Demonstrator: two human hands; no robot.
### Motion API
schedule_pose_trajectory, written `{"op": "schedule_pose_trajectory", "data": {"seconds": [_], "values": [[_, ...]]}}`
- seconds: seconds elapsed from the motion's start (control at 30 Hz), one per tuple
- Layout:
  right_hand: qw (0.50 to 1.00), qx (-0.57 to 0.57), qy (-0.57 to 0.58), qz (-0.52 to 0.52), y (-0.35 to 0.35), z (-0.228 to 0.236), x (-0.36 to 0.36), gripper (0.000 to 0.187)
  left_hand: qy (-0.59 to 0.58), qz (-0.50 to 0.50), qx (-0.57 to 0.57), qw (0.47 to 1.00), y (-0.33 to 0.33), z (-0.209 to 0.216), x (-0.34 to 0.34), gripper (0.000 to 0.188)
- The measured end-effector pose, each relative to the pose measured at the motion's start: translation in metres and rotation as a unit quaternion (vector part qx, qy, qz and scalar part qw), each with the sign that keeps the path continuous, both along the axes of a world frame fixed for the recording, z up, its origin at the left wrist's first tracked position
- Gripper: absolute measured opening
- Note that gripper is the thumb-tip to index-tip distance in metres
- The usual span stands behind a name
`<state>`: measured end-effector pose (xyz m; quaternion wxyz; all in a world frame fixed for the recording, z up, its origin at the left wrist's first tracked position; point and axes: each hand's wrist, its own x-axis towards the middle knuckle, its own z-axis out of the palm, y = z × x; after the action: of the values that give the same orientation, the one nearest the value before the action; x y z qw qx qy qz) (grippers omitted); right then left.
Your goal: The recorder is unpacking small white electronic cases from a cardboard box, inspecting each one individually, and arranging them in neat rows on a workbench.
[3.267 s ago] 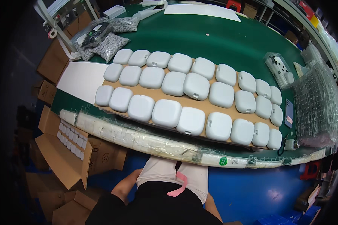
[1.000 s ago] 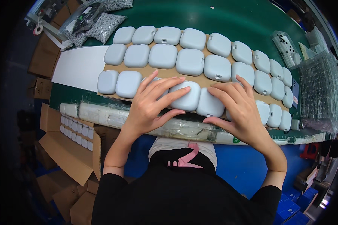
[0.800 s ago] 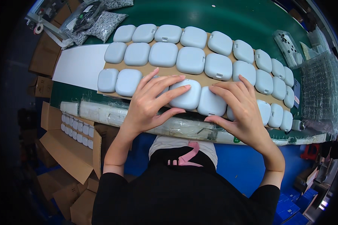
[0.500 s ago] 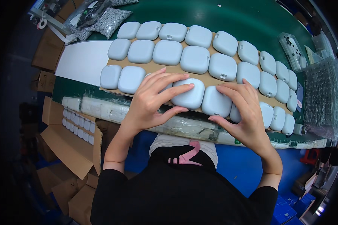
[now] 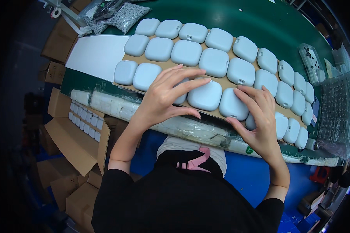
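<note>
White rounded cases (image 5: 205, 95) lie in three rows on tan cardboard (image 5: 224, 82) near the front of the green surface (image 5: 206, 11). The left hand (image 5: 163, 93) arches over the front row, fingers spread, its index fingertip at the back edge of one case and its thumb well apart, near that case's front edge. The right hand (image 5: 261, 122) curves around the next case, index finger at its back, thumb at its front corner. Whether either hand is clamped on a case, I cannot tell. The hands stand apart from each other, partly hiding neighbouring cases.

Behind the left end lie plastic bags (image 5: 128, 17) of small grey pieces, with a white sheet (image 5: 93, 54) beside the cardboard. To the right, a clear tray (image 5: 310, 62) with dark bits and a stack of clear plastic packing (image 5: 336, 112) hem in that side.

A wrapped edge roll (image 5: 116, 106) borders the front; an open carton (image 5: 74, 149) sits beyond it at lower left. Behind the back row, the green surface stretches away.
</note>
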<state>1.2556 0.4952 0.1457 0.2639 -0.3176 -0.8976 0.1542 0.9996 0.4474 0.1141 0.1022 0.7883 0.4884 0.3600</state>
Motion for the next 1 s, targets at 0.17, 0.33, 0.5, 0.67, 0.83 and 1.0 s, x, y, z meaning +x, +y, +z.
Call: {"op": "schedule_pose_trajectory", "data": {"seconds": [0.17, 0.33, 0.5, 0.67, 0.83, 1.0], "values": [[1.0, -0.004, -0.015, -0.007, -0.006, 0.001, 0.001, 0.058, -0.054, 0.067, 0.052, 0.995, -0.01, -0.001, -0.006, 0.067], [0.999, 0.008, -0.029, -0.045, -0.014, 0.002, 0.008, 0.063, -0.124, 0.15, 0.121, 0.973, -0.021, -0.018, -0.02, 0.067], [0.997, 0.031, -0.039, -0.055, -0.007, -0.004, 0.006, 0.066, -0.074, 0.195, 0.129, 0.969, -0.025, -0.025, -0.033, 0.062], [0.997, 0.057, -0.021, -0.052, 0.009, -0.004, 0.004, 0.066, 0.035, 0.179, 0.098, 0.978, -0.013, -0.029, -0.031, 0.053], [0.987, 0.088, 0.041, -0.13, 0.008, -0.007, 0.061, 0.066, 0.097, 0.165, 0.105, 0.976, 0.002, -0.031, -0.02, 0.051], [0.939, 0.108, 0.17, -0.279, -0.001, -0.024, 0.16, 0.066, 0.02, 0.189, 0.158, 0.969, 0.005, -0.037, -0.004, 0.049]]}}
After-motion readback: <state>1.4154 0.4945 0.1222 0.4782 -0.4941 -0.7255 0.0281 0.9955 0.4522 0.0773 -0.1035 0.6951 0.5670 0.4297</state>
